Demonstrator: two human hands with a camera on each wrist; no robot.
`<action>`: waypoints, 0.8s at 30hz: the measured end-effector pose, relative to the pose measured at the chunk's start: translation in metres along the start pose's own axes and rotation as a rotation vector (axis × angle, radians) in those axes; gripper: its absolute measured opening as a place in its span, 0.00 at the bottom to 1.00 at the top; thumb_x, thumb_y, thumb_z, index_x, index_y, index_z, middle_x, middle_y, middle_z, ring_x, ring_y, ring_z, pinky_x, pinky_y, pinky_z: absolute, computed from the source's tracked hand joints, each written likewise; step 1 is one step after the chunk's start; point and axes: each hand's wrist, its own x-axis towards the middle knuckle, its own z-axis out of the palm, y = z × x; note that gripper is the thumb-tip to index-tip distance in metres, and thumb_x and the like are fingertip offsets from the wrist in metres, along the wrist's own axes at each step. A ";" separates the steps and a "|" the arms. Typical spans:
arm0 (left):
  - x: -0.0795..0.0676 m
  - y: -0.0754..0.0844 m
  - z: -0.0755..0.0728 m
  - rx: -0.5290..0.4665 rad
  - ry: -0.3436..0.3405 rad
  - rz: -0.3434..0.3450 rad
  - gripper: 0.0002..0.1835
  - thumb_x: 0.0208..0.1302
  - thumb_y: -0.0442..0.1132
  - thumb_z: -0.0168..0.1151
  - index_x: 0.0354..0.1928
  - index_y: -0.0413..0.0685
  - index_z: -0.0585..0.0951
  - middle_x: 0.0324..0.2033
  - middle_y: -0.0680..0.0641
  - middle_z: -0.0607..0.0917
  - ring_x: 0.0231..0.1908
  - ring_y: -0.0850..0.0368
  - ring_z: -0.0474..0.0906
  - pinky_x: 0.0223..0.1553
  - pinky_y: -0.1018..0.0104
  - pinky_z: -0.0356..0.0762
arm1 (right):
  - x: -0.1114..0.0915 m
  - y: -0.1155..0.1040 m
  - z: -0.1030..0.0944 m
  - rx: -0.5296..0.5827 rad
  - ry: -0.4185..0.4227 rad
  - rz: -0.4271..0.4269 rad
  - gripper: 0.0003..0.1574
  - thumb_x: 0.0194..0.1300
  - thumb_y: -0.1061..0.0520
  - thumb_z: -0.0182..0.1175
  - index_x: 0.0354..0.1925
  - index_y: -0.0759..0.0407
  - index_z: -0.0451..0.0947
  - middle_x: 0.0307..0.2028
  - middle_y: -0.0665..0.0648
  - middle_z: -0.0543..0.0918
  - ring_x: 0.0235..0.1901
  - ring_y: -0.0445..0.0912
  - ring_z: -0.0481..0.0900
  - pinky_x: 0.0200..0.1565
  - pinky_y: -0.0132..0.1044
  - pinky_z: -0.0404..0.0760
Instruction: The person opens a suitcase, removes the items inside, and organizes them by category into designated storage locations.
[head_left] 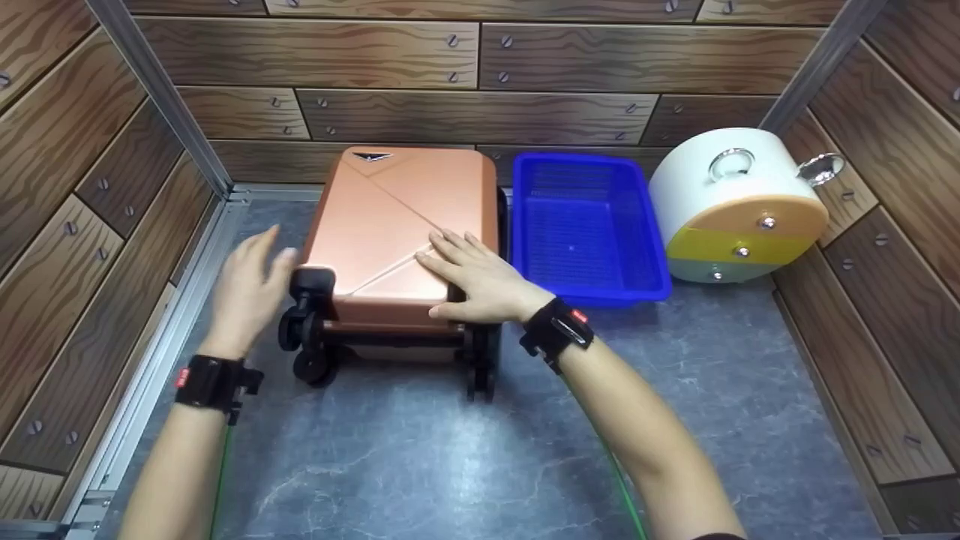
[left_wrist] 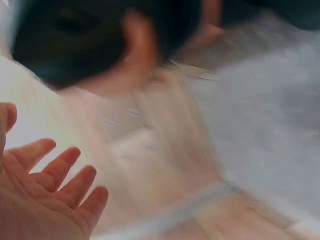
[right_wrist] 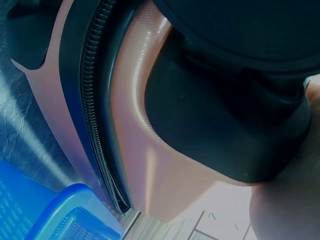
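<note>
The rose-gold hard-shell suitcase (head_left: 397, 217) is lying flat on the gray marbled surface (head_left: 420, 465), left of the blue plastic basket (head_left: 570, 236). The right hand (head_left: 484, 283) is resting, fingers spread wide, on the suitcase's near right corner, while the left hand (head_left: 249, 292) is hovering wide and empty beside the near left caster wheels (head_left: 301, 334). Steadying the case well is probably calling for even right-hand pressure, away from the wheels.

Grey surface (head_left: 420, 457): suitcase (head_left: 397, 225), basket (head_left: 574, 232), cabinet (head_left: 739, 217)
</note>
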 end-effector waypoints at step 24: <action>-0.055 0.062 0.097 0.568 -0.049 0.509 0.62 0.50 0.59 0.79 0.80 0.42 0.55 0.78 0.38 0.56 0.77 0.40 0.49 0.77 0.44 0.41 | -0.025 0.008 0.022 0.546 0.351 0.197 0.42 0.80 0.46 0.49 0.80 0.62 0.49 0.81 0.63 0.43 0.80 0.54 0.37 0.77 0.53 0.37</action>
